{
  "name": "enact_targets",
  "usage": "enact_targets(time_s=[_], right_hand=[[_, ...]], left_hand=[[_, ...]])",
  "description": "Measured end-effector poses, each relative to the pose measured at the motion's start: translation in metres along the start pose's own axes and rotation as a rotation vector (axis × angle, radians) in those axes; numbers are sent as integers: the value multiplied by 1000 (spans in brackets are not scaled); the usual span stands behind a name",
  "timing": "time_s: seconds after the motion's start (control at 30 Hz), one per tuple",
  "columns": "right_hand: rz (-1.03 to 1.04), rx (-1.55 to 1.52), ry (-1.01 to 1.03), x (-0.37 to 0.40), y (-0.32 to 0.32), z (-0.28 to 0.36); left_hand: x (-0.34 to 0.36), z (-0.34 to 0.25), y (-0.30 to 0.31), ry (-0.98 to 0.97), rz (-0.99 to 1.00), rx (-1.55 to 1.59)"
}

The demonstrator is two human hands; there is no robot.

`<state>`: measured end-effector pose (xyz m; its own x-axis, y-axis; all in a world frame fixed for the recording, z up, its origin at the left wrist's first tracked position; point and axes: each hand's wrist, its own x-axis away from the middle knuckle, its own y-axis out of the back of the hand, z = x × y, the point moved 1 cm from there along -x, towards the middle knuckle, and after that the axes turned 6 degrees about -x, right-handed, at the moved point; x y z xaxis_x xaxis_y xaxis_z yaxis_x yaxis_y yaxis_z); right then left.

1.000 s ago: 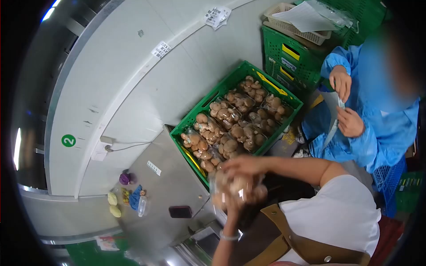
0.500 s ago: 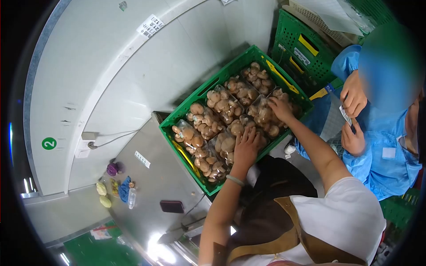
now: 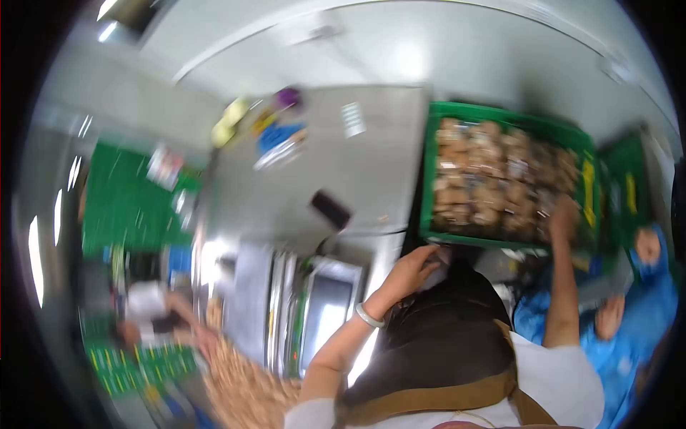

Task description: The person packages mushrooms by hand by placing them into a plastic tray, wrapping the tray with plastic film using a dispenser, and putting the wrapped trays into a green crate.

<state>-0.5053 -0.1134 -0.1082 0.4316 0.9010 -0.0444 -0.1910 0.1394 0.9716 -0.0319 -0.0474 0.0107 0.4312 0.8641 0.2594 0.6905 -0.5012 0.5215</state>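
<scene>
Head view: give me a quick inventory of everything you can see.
crate: one, green, right of the table
mushroom packs: several, count blurred, brown, filling the crate
table: one, steel grey, centre
phone: one, dark, on the table near its front edge
small items: a few, purple, yellow, blue, far table corner
co-worker: one, blue coat, right edge
left hand: just below the crate's near edge, grip blurred
right hand: on the mushroom packs
</scene>
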Motion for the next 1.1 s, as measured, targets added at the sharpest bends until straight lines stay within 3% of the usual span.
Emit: enact_targets(time_s=[0.03, 0.1, 0.2, 0.3, 0.43, 0.57, 0.63, 0.7, 0.73, 0.8, 0.83, 0.87, 0.93, 1.1], right_hand=[[-252, -81, 250, -5, -13, 8], [-308, -134, 514, 12, 19, 100], [52, -518, 726, 76, 45, 240], [119, -473, 1187, 160, 59, 367], [480, -705, 1487, 276, 75, 490], [782, -772, 1676, 367, 65, 586], [910, -813, 1730, 402, 53, 639], [1205, -656, 1579, 430, 42, 697], [1284, -675, 1505, 445, 26, 727], [1444, -702, 1335, 477, -28, 782], [1465, -683, 1308, 495, -49, 809], [1488, -666, 1275, 514, -71, 836], [1524, -774, 1285, 553, -123, 882], [1469, -776, 1208, 643, -187, 964]], left_hand=[[34, 12, 16, 76, -44, -45], [109, 36, 54, 153, -170, -48], [228, 84, 93, 335, -541, 166], [352, 164, 111, 411, -959, 483], [500, 258, 135, 643, -1415, 395], [579, 318, 177, 806, -1594, 420], [615, 387, 192, 751, -1598, 462], [622, 416, 220, 637, -1711, 546], [627, 424, 235, 801, -1689, 424], [639, 468, 262, 779, -1659, 523], [647, 499, 271, 775, -1635, 574], [663, 574, 269, 727, -1628, 472], [658, 574, 289, 901, -1601, 387], [636, 570, 322, 1051, -1440, 195]])
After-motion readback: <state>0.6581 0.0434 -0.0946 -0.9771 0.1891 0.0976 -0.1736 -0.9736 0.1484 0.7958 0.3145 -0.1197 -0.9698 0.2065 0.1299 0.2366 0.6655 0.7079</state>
